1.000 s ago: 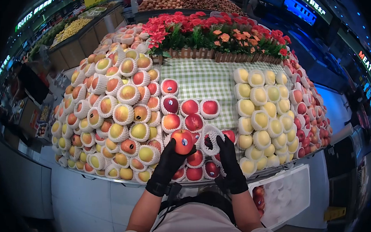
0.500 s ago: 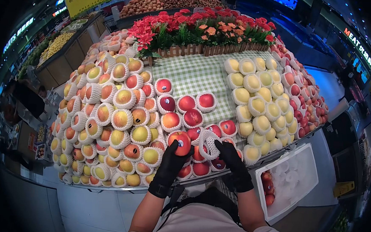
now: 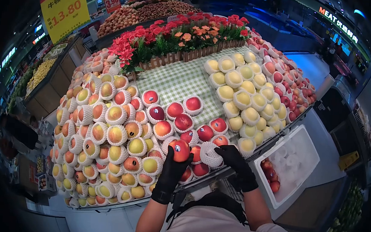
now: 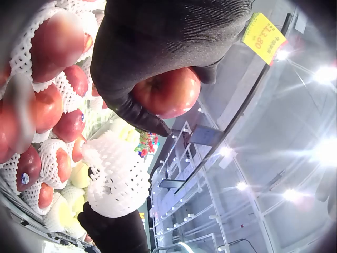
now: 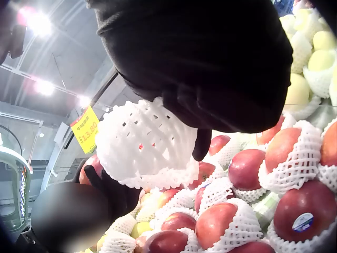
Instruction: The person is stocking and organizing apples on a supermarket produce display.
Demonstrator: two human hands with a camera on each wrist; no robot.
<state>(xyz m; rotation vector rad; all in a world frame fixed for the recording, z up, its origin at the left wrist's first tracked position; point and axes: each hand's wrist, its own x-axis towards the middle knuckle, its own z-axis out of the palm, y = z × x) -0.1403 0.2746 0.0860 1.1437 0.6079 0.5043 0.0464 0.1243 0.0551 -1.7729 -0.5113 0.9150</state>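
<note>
While the left hand point(image 3: 173, 171), low in the centre of the head view, curls its fingers round a bare red apple point(image 3: 179, 150), the right hand point(image 3: 238, 167), just beside it, pinches an empty white foam net point(image 3: 211, 155) between bent fingers and thumb.

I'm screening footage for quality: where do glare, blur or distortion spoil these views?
Head view: strong fisheye bend, dark rim, price sign legible. Left wrist: ceiling lights flare; a smear blurs some red apples. Right wrist: flare again; right glove nearly black; dark shape blurred, lower left.
</note>
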